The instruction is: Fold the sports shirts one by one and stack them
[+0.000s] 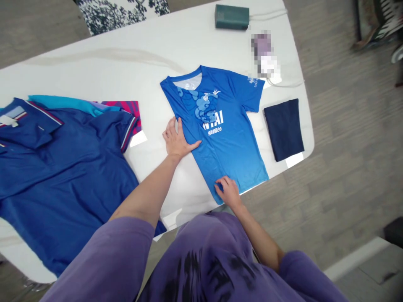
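Observation:
A blue T-shirt (225, 142) with white lettering and a pale cloud print lies on the table, its left side folded inward over the front. My left hand (176, 140) is open beside that folded edge, fingers spread and the thumb resting on the cloth. Near the lower left corner of the shirt, my right hand (229, 192) touches the fabric with loosely curved fingers, thumb and forefinger apart. The shirt's right sleeve still points outward.
A navy polo shirt (69, 167) covers the table's left part, over turquoise and pink garments (121, 110). A folded dark cloth (284, 130) sits at right. Behind are a green box (232, 17) with a cable and a blurred purple item (262, 45). The white table (126, 71) has a rounded right end.

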### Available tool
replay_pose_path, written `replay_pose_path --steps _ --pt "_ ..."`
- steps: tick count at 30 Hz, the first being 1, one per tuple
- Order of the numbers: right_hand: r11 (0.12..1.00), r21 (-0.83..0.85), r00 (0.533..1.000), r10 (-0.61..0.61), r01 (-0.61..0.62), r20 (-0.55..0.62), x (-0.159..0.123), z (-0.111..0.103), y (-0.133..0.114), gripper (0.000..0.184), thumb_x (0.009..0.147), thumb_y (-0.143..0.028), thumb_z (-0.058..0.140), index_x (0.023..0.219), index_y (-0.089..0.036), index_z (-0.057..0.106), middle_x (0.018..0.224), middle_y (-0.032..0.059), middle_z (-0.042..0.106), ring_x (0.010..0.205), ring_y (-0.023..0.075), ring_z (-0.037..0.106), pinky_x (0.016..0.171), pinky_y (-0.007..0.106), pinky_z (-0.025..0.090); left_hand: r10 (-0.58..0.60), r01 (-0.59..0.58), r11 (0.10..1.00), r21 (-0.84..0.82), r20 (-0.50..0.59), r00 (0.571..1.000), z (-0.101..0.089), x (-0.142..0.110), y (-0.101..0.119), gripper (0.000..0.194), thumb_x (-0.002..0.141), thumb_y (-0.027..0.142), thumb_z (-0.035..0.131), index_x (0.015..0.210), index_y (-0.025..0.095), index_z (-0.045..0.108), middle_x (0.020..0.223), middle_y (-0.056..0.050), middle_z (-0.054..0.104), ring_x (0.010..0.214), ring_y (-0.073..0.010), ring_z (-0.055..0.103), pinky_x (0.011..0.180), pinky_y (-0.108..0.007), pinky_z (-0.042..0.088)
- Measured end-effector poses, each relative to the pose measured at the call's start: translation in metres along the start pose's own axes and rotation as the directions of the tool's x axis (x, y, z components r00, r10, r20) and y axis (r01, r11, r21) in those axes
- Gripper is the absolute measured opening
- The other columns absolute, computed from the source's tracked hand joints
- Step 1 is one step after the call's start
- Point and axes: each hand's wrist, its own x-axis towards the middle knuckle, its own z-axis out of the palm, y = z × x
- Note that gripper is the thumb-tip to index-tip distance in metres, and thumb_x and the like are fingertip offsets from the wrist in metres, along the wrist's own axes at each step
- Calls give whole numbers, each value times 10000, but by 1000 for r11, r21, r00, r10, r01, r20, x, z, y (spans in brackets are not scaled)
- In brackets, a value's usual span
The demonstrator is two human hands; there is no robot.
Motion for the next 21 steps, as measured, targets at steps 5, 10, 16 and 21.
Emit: replay_pose_path --steps 5,10,16,21 --pt "1000 1 1000 12 -12 -29 -49 30 26 196 1006 -275 674 1117 -396 782 1309 56 785 1276 334 746 1080 531 621 3 -3 1000 22 -2 1000 0 -8 11 1466 759 979 793 1888 207 264 1938 -271 195 1785 -542 145 1394 -746 175" --pt "994 105 990 23 -9 -138 -83 10 64 142 1004 -354 679 1080 -416 782 1289 50 792 1271 337 775 1017 528 664 -71 70 997 -32 -28 997 0 -6 19 1298 847 877 801 1855 229 302 1877 -277 302 1764 -510 234 1415 -727 188" --pt "937 328 891 246 -119 -381 -98 -50 170 212 1027 -453 588 1161 -414 747 1265 112 769 1077 385 784 1065 621 611 -313 293 950 -109 -289 905 -1 20 75 843 1055 737 613 1697 218 441 1722 -264 446 1651 -452 435 1382 -709 294" --pt "892 418 776 382 -169 -502 -79 -96 253 310 1034 -528 574 1265 -372 709 1333 186 720 1059 403 741 1028 609 601 -39 19 996 -91 -214 976 34 72 204 500 1035 584 685 1395 242 629 1425 -172 684 1426 -370 635 1346 -615 363"
